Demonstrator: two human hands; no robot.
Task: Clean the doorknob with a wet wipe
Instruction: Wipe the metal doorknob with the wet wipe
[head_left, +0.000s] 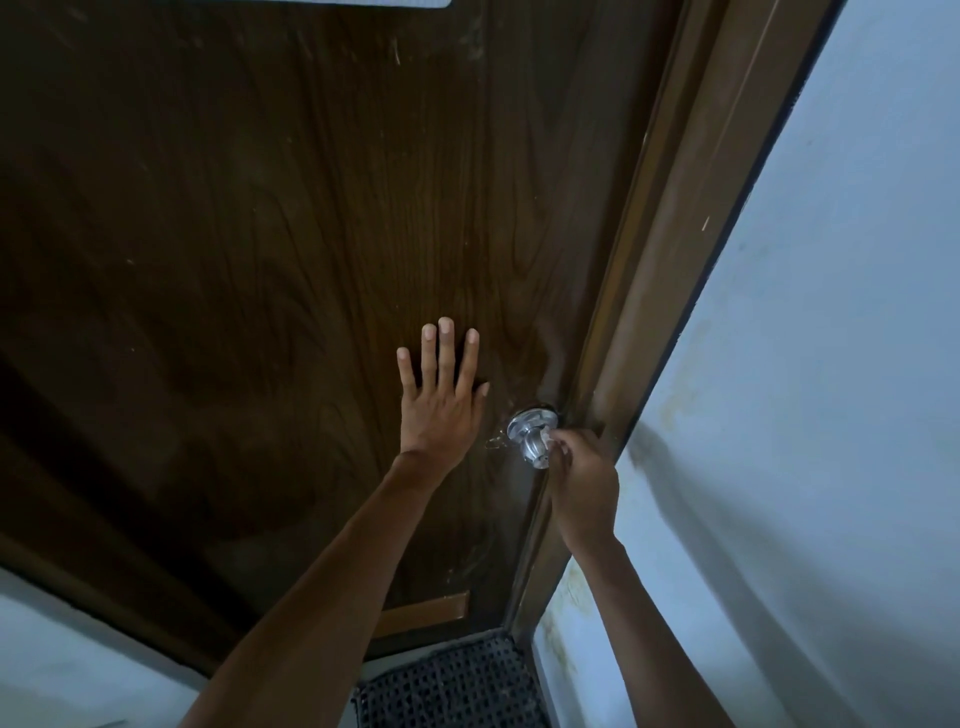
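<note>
Now, right hand (583, 480) around doorknob (531, 441), left hand (440, 408) flat on door (249, 234).

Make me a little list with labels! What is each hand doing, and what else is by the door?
door: dark brown wood
doorknob: shiny metal, near the door's right edge
left hand: flat on the door, fingers straight
right hand: at the doorknob, fingers curled on a small white wet wipe
wall: pale blue, right of the door frame
mat: black, full of holes, on the floor below
</note>
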